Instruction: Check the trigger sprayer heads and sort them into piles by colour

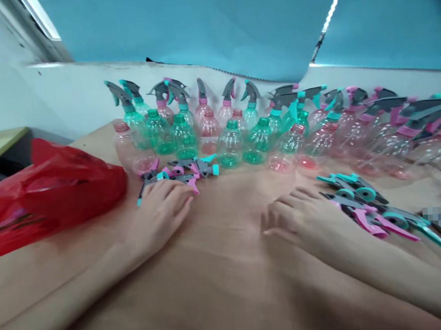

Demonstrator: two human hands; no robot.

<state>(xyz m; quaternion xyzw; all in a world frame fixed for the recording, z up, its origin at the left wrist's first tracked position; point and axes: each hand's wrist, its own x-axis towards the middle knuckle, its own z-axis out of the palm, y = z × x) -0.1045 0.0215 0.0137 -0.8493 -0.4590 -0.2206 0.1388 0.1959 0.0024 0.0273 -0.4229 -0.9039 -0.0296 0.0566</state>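
Observation:
My left hand (165, 205) rests palm down on the table, its slightly bent fingers at the near edge of a small pile of trigger spray heads (182, 177) in grey, pink and teal. No object shows in it. Farther right, my right hand (293, 214) also lies palm down, loosely curved, with nothing visible in it. Beside that wrist is a second pile of spray heads (367, 193). Beyond both hands stand several open-necked bottles, such as a green bottle (262, 140) and a pink bottle (128, 148). The undersides of both hands are hidden.
Several bottles with spray heads fitted, including a teal-collared bottle (252, 110), line the wall and crowd the right side. A red plastic bag (65, 194) lies at the left. A blue covering (197, 27) hangs behind the wooden table (220, 284).

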